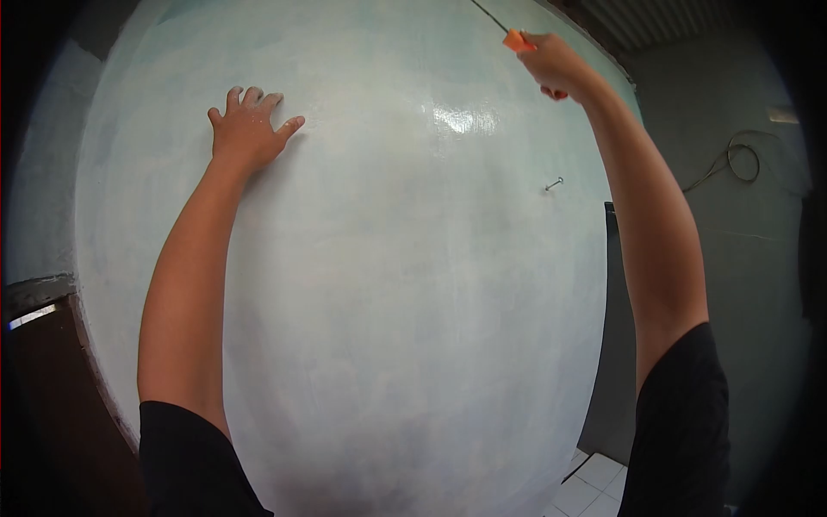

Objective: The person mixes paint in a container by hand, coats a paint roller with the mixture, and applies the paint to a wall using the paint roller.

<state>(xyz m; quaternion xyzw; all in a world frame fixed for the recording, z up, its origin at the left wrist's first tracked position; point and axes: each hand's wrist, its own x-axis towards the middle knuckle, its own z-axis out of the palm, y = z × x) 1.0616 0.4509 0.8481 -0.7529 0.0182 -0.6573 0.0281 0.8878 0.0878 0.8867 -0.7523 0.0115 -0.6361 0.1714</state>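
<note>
My left hand (248, 129) rests against the pale painted wall (388, 276) at the upper left, its fingers spread and their tips whitish. At the upper right, my right hand (553, 65) is wrapped round an orange handle (518, 40). A thin dark metal rod (489, 15) runs from this handle up and left, past the top edge of the view, so the tool's far end is hidden. Wet-looking glare shows on the wall between my hands. Below my right hand a nail or screw (554, 184) sticks out of the wall.
On the grey side wall (741, 267) at the right hangs a looped cable (743, 162). White floor tiles (594, 482) show at the lower right. A dark brown door (52, 405) stands at the lower left. Corrugated roofing (672, 21) is visible at the top right.
</note>
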